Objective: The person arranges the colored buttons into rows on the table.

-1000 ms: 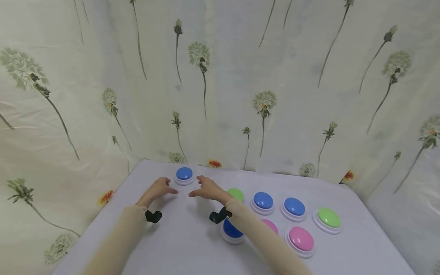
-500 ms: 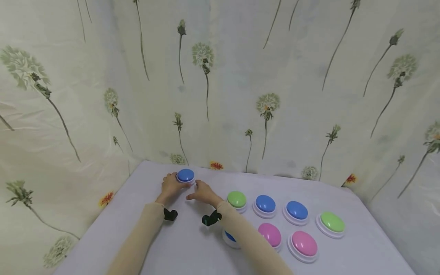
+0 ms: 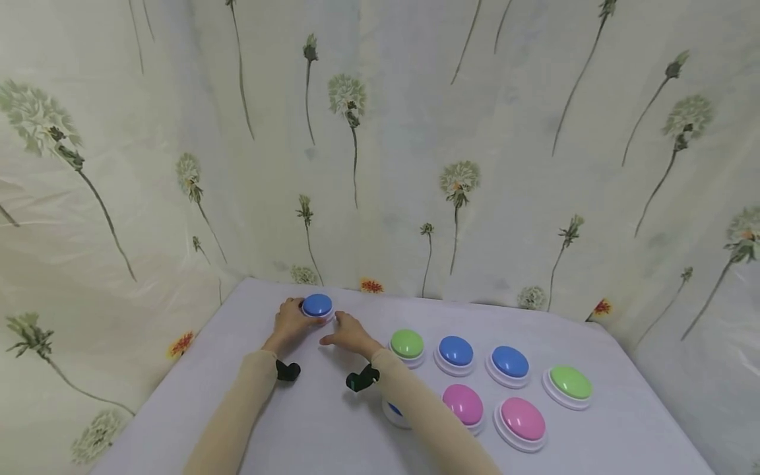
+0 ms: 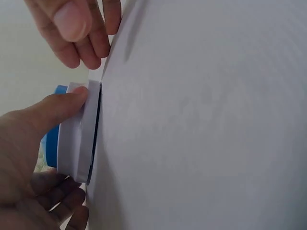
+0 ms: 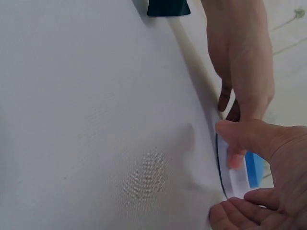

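At the far left of the table, in the head view, my left hand [image 3: 290,322] grips a blue push button [image 3: 317,305] by its round white base. Its thumb lies along the near side of that base, and the left wrist view shows its other fingers curled at the opposite side. The base of the button [image 4: 79,134] stands very close to the table top there. Just right of it, my right hand [image 3: 351,334] is held with thumb and fingers spread apart, nothing between them. In the right wrist view the right hand [image 5: 288,167] overlaps the button's base.
Right of the hands stand a green button [image 3: 407,344], two blue ones, another green button [image 3: 570,382] and two pink buttons, one a pink button [image 3: 522,419] in front. My right sleeve [image 3: 427,415] partly covers a blue button [image 3: 394,412]. A flowered curtain [image 3: 380,165] hangs behind the table.
My left hand has moved right to the far-left blue button and taken hold of its base. The right hand has shifted slightly nearer and stays spread beside it.
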A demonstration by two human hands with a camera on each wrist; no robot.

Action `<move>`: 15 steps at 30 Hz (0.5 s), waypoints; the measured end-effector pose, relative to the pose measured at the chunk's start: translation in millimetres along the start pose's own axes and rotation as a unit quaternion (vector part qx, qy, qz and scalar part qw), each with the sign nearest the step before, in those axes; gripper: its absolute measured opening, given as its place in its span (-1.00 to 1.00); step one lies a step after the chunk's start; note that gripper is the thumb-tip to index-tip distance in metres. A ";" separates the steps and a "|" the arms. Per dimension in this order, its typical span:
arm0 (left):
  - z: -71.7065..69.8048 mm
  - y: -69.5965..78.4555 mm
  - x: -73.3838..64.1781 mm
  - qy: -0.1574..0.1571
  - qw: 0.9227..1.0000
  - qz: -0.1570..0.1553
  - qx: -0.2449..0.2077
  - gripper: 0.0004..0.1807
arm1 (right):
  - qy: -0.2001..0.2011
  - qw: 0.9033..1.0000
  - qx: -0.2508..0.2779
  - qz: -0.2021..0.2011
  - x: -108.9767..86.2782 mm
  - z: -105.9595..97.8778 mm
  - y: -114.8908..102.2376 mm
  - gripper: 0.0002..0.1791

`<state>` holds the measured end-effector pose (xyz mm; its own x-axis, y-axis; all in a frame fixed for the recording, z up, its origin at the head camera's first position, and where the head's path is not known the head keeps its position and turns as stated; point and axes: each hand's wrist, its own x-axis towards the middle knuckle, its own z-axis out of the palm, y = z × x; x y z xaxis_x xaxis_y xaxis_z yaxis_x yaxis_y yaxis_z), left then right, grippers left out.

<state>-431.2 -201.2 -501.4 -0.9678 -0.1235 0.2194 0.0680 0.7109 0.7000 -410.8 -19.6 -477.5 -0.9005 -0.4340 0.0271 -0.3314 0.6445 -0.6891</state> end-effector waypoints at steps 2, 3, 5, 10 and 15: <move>-1.9 -6.0 -0.3 -0.011 1.000 0.009 -0.011 -0.03 | 0.002 1.000 0.006 -0.004 -0.1 0.3 0.9 -0.10; -3.8 -8.2 -0.6 -0.020 1.000 0.011 -0.018 -0.03 | 0.002 1.000 0.011 -0.005 -0.1 0.3 1.1 -0.10; -7.2 -13.4 -0.9 -0.040 0.999 0.021 -0.022 -0.04 | 0.003 1.000 0.015 -0.010 0.1 0.7 1.8 -0.11; -15.4 -19.2 -4.3 -0.078 0.995 0.040 -0.038 -0.08 | 0.003 0.999 0.024 -0.023 0.8 2.1 2.5 -0.12; -19.9 -20.1 -10.9 -0.116 0.991 0.049 -0.053 -0.06 | 0.003 0.999 0.038 -0.030 1.4 4.3 4.0 -0.13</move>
<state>-417.2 -227.9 -504.3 -0.9842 0.1132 0.1361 0.1771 0.6331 0.7535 -412.2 -20.3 -483.4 -0.8814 -0.4666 0.0736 -0.3624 0.5679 -0.7391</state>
